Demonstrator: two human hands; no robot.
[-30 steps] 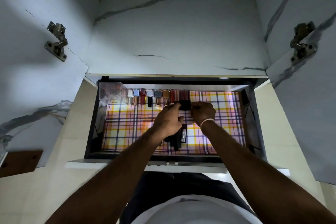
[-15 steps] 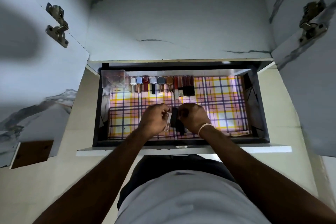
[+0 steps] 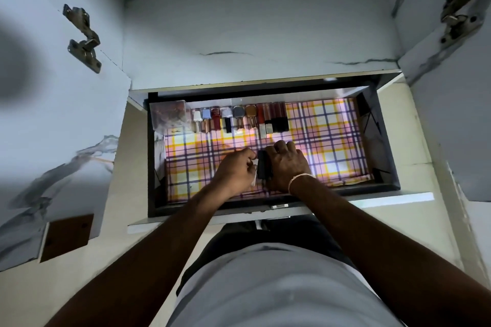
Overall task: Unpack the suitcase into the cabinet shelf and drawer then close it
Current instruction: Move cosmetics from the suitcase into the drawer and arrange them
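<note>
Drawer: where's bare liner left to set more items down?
Free: liner right of the bottle row, up to the right wall; also front-left, below the clear box. Crowded: back-left, and centre under both hands.

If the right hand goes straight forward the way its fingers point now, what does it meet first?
Probably the row of small bottles and tubes at the back of the drawer, near its dark right end. Only checked liner lies between. The right hand is above it, so depth is unclear.

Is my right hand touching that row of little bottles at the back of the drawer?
Apart. The head view shows checked liner between the right hand and the row of bottles.
</note>
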